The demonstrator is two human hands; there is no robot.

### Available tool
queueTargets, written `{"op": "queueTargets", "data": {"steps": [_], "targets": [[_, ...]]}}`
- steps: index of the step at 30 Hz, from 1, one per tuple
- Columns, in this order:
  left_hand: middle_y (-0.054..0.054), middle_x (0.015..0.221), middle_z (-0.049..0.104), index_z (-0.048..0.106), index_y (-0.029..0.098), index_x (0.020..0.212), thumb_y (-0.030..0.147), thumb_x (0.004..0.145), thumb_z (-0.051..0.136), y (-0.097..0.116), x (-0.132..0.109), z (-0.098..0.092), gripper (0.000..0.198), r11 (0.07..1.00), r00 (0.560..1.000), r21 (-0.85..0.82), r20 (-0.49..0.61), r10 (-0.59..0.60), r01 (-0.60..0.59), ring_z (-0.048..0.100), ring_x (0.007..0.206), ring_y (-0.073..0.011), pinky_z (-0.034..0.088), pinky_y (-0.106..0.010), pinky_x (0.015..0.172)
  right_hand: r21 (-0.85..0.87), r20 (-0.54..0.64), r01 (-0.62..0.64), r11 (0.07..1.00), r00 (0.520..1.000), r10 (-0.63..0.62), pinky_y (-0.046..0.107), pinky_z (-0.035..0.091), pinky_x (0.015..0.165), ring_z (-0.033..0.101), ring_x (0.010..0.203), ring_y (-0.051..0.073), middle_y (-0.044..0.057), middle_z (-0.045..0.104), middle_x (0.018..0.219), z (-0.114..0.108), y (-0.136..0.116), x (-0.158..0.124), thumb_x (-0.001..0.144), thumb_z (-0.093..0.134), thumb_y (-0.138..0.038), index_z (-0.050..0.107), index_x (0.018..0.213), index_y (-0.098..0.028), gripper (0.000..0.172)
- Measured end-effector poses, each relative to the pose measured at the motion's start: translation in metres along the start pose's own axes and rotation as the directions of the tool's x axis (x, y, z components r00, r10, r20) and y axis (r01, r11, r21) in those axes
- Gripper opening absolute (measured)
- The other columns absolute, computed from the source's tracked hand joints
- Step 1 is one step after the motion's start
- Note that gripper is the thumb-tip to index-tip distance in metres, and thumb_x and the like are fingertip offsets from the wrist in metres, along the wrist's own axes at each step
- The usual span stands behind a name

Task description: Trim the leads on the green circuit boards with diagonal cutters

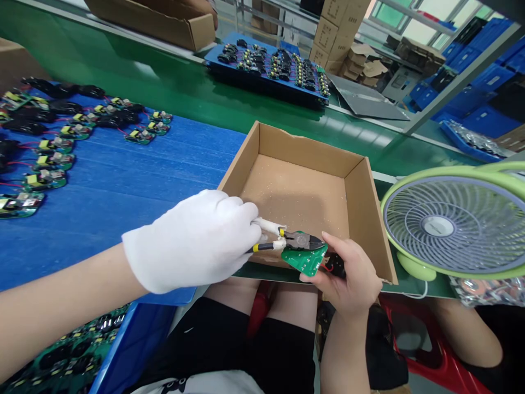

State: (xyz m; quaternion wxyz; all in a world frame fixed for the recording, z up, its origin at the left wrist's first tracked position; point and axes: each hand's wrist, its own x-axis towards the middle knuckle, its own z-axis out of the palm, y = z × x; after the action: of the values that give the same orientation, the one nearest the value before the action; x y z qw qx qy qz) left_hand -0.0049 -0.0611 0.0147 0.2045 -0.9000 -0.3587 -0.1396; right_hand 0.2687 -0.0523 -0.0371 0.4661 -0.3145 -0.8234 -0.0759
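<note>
My left hand (200, 238), in a white glove, is closed around the handles of a pair of diagonal cutters (301, 241). The handles are wrapped in white with yellow and black bands. Their jaws lie against the upper edge of a green circuit board (305, 260); whether they bite on a lead I cannot tell. My bare right hand (350, 273) pinches that board by its right end, solder side up. A red wire and a dark part show beneath it by the fingers. Both hands are over the near side of an open cardboard box (365, 189) with small specks on its floor.
Several circuit boards with black parts (55, 145) lie on the blue surface at left. A green fan (438, 224) stands right of the box. Behind is a blue tray of boards (266, 65). A blue bin (118, 350) sits low at left; another person's arm (467, 331) is at right.
</note>
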Motion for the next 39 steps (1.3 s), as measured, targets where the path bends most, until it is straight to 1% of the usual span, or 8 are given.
{"op": "queueTargets", "data": {"steps": [4, 9, 12, 15, 21, 26, 33, 39], "targets": [[-0.006, 0.062, 0.055, 0.068, 0.025, 0.071, 0.010, 0.090, 0.051, 0.000, -0.002, 0.001, 0.030, 1.000, 1.000, 0.008, 0.008, -0.002, 0.002, 0.056, 0.051, -0.0256, 0.033, -0.040, 0.051, 0.022, -0.009, -0.005, 1.000, 1.000, 0.005, 0.029, 0.059, 0.066, 0.074, 0.065, 0.018, 0.002, 0.080, 0.078, 0.001, -0.001, -0.001, 0.113, 0.072, -0.050, 0.075, 0.120, -0.017, 0.033], [-0.006, 0.060, 0.054, 0.066, 0.025, 0.068, 0.010, 0.087, 0.052, 0.002, -0.004, 0.003, 0.028, 1.000, 1.000, 0.004, 0.023, -0.010, 0.010, 0.054, 0.049, -0.0259, 0.028, -0.041, 0.051, 0.091, 0.012, 0.008, 0.996, 1.000, -0.009, 0.029, 0.055, 0.063, 0.071, 0.061, 0.017, 0.000, 0.076, 0.072, 0.001, -0.001, 0.000, 0.113, 0.074, -0.035, 0.074, 0.112, -0.018, 0.017], [-0.005, 0.059, 0.052, 0.066, 0.026, 0.068, 0.010, 0.085, 0.053, 0.005, -0.004, 0.003, 0.027, 0.998, 0.998, -0.013, 0.018, -0.053, 0.054, 0.050, 0.047, -0.0238, 0.027, -0.040, 0.052, 0.084, 0.018, 0.005, 0.996, 1.000, -0.006, 0.029, 0.054, 0.063, 0.069, 0.061, 0.017, 0.000, 0.074, 0.072, 0.001, -0.001, 0.001, 0.114, 0.073, -0.033, 0.073, 0.110, -0.019, 0.015], [-0.004, 0.060, 0.054, 0.066, 0.026, 0.069, 0.011, 0.089, 0.052, 0.005, -0.004, 0.003, 0.028, 0.997, 0.997, -0.021, 0.025, -0.072, 0.072, 0.050, 0.048, -0.0235, 0.027, -0.040, 0.053, 0.075, 0.018, 0.011, 0.997, 1.000, -0.012, 0.029, 0.053, 0.062, 0.067, 0.060, 0.016, -0.001, 0.072, 0.071, 0.001, -0.001, 0.002, 0.114, 0.072, -0.034, 0.073, 0.109, -0.019, 0.016], [-0.010, 0.085, 0.074, 0.075, 0.021, 0.089, 0.017, 0.095, 0.054, -0.001, -0.008, 0.002, 0.021, 0.991, 0.991, -0.041, 0.048, -0.127, 0.129, 0.064, 0.062, -0.0261, 0.041, -0.040, 0.056, 0.047, -0.001, 0.015, 0.999, 1.000, -0.015, 0.029, 0.053, 0.063, 0.066, 0.061, 0.016, 0.000, 0.073, 0.073, 0.002, 0.000, 0.000, 0.116, 0.068, -0.045, 0.072, 0.111, -0.018, 0.028], [-0.010, 0.092, 0.077, 0.076, 0.022, 0.094, 0.022, 0.097, 0.056, 0.004, -0.010, 0.001, 0.020, 0.987, 0.990, -0.098, 0.064, -0.123, 0.129, 0.070, 0.069, -0.0289, 0.048, -0.041, 0.058, 0.040, -0.005, 0.000, 0.999, 1.000, 0.000, 0.028, 0.053, 0.064, 0.065, 0.061, 0.015, -0.001, 0.072, 0.073, 0.002, -0.001, 0.001, 0.116, 0.068, -0.044, 0.071, 0.110, -0.019, 0.027], [-0.008, 0.080, 0.070, 0.075, 0.025, 0.089, 0.016, 0.090, 0.056, 0.014, -0.005, -0.005, 0.021, 0.975, 0.982, -0.136, 0.101, -0.162, 0.174, 0.066, 0.062, -0.0275, 0.046, -0.042, 0.057, 0.000, -0.030, 0.005, 1.000, 1.000, -0.005, 0.028, 0.053, 0.063, 0.065, 0.059, 0.016, -0.001, 0.071, 0.069, 0.004, 0.000, 0.001, 0.113, 0.075, -0.038, 0.072, 0.108, -0.018, 0.021], [-0.006, 0.073, 0.065, 0.072, 0.026, 0.085, 0.013, 0.084, 0.056, 0.019, -0.002, -0.006, 0.020, 0.974, 0.980, -0.121, 0.089, -0.179, 0.189, 0.060, 0.055, -0.0271, 0.040, -0.042, 0.054, -0.031, -0.022, 0.001, 1.000, 1.000, -0.001, 0.028, 0.051, 0.062, 0.062, 0.058, 0.016, -0.002, 0.067, 0.066, 0.005, -0.001, 0.000, 0.112, 0.076, -0.035, 0.072, 0.107, -0.019, 0.018]]}}
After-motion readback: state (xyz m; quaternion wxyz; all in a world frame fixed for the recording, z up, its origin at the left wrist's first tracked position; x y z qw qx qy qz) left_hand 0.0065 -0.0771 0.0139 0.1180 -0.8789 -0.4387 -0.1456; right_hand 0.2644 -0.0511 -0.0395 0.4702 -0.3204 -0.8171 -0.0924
